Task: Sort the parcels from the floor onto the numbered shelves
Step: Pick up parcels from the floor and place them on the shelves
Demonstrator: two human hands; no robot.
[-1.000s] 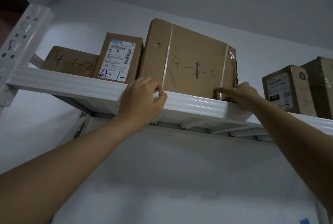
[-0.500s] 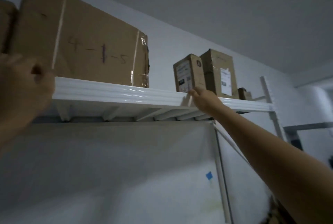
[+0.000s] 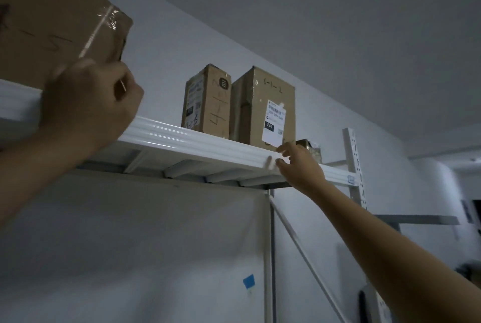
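I am reaching up to the white shelf [image 3: 195,143], which is carrying four parcels. The big taped box [image 3: 52,23] is sitting on the left. A narrow box [image 3: 208,101] and a labelled box [image 3: 263,106] are standing side by side, touching. A small parcel [image 3: 309,148] is lying just behind my right hand [image 3: 299,164], whose relaxed fingertips are touching the shelf's front rail. My left hand [image 3: 88,104] is curling at the rail below the big taped box; I cannot tell whether it is gripping anything.

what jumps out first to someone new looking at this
A big taped cardboard box sits at the left of the white shelf, the left hand curled at its lower corner. Mid-shelf, a narrow parcel and a white-labelled parcel stand side by side; the right hand reaches the shelf edge below the latter.
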